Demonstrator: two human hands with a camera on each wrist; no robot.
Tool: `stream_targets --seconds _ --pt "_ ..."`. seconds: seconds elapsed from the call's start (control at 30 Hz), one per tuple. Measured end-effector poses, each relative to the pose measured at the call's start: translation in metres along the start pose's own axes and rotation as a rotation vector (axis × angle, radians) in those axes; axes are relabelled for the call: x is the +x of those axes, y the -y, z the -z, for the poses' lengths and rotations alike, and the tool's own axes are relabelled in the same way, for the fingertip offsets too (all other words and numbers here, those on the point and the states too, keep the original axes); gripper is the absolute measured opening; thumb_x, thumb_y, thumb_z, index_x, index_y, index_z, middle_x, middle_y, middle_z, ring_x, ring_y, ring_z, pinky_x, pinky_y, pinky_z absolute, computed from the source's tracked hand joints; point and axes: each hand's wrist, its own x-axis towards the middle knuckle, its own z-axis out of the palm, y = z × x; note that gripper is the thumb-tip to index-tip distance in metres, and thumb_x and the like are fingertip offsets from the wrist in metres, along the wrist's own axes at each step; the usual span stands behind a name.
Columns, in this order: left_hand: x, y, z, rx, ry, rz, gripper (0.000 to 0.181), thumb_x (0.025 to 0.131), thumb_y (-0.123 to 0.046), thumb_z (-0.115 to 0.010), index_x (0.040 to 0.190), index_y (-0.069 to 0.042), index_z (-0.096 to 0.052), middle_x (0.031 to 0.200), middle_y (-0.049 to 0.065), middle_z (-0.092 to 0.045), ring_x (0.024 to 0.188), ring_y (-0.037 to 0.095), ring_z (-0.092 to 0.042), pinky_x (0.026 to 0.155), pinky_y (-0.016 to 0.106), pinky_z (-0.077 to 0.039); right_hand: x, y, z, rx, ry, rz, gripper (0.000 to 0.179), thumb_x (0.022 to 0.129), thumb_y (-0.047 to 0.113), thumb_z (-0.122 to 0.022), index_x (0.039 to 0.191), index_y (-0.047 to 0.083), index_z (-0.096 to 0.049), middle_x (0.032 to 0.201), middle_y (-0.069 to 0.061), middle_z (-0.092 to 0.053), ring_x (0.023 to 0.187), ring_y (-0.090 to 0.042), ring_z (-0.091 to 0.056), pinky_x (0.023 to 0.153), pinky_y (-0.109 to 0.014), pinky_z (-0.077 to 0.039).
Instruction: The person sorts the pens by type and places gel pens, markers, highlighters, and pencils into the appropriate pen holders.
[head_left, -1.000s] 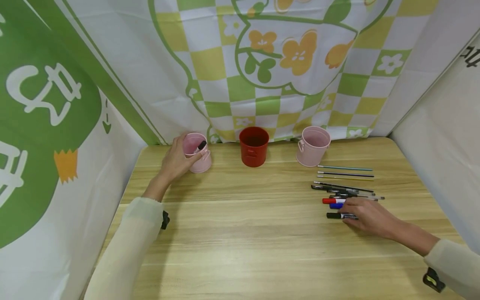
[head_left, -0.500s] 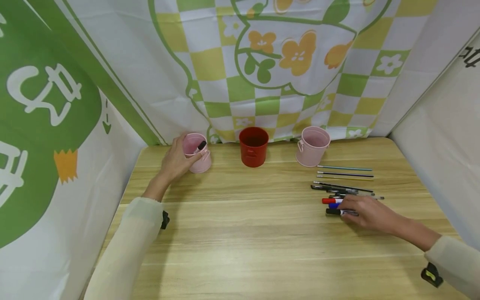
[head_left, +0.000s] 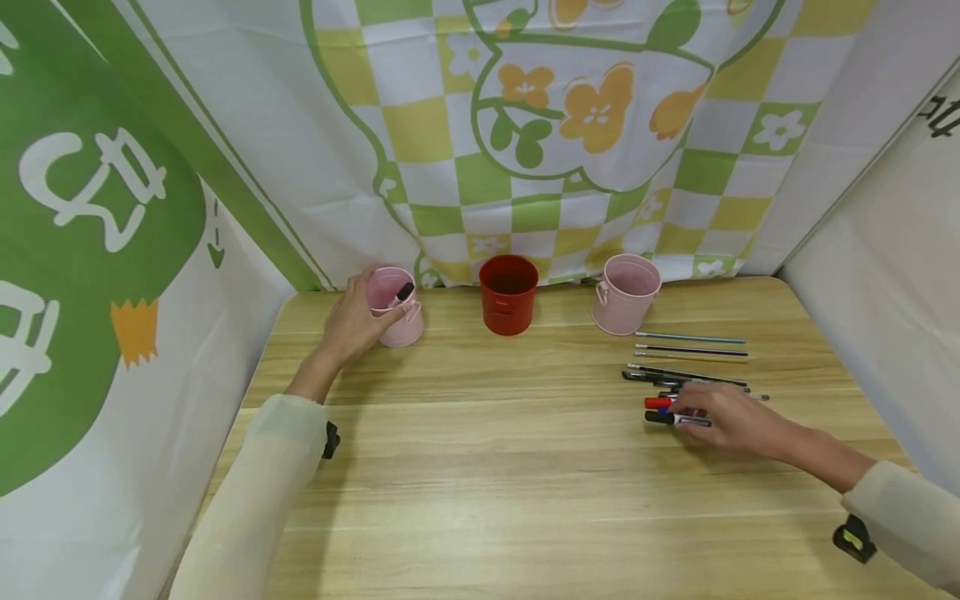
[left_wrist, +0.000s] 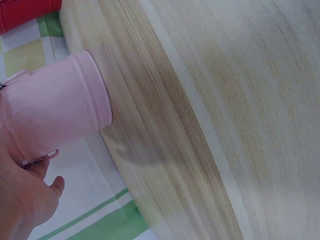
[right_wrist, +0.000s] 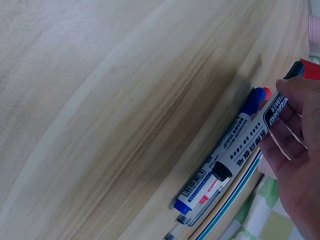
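My left hand (head_left: pixel 354 321) grips the left pink bucket (head_left: pixel 402 332) around its side near the rim, thumb at the front. A black-capped marker (head_left: pixel 404 291) leans inside that bucket. In the left wrist view the bucket (left_wrist: pixel 55 102) stands upright on the table. My right hand (head_left: pixel 731 419) pinches a black whiteboard marker (right_wrist: pixel 255 127) between thumb and fingers, lifted a little off the table. Beneath it lie a blue marker (right_wrist: pixel 220 155) and a red marker (head_left: pixel 657 402), partly hidden by the hand.
A red bucket (head_left: pixel 508 304) and another pink bucket (head_left: pixel 626 300) stand along the table's back edge. Several black pens (head_left: pixel 643 376) and pencils (head_left: pixel 690 348) lie in rows behind my right hand. A patterned curtain (head_left: pixel 480 175) hangs behind the wooden table (head_left: pixel 480 467).
My right hand has picked up the black marker and raised it slightly, shifting a little left and away from me. My left hand stays on the left pink bucket.
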Motion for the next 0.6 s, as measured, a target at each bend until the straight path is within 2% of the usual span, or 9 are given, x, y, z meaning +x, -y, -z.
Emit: stream_targets --seconds 0.37,0.6 --pt "-0.001 -0.002 0.001 -0.001 -0.008 -0.006 0.093 0.081 -0.064 -0.067 0.153 -0.020 -0.027 0.147 0.010 -0.038 0.129 0.032 -0.043 0.101 0.060 -0.035 0.012 0.002 -0.001 0.083 -0.009 -0.034 0.025 0.075 0.009 -0.083 0.097 0.016 -0.073 0.089 0.012 -0.063 0.071 0.002 -0.055 0.058 -0.019 -0.048" --pt "-0.001 -0.002 0.001 0.011 -0.010 -0.006 0.094 0.081 -0.065 -0.066 0.153 -0.019 -0.026 0.147 0.010 -0.038 0.129 0.033 -0.044 0.101 0.061 -0.035 0.023 0.002 -0.001 0.124 -0.035 -0.007 0.026 0.076 0.008 -0.082 0.099 0.016 -0.073 0.093 0.011 -0.065 0.076 -0.002 -0.060 0.062 -0.025 -0.052"
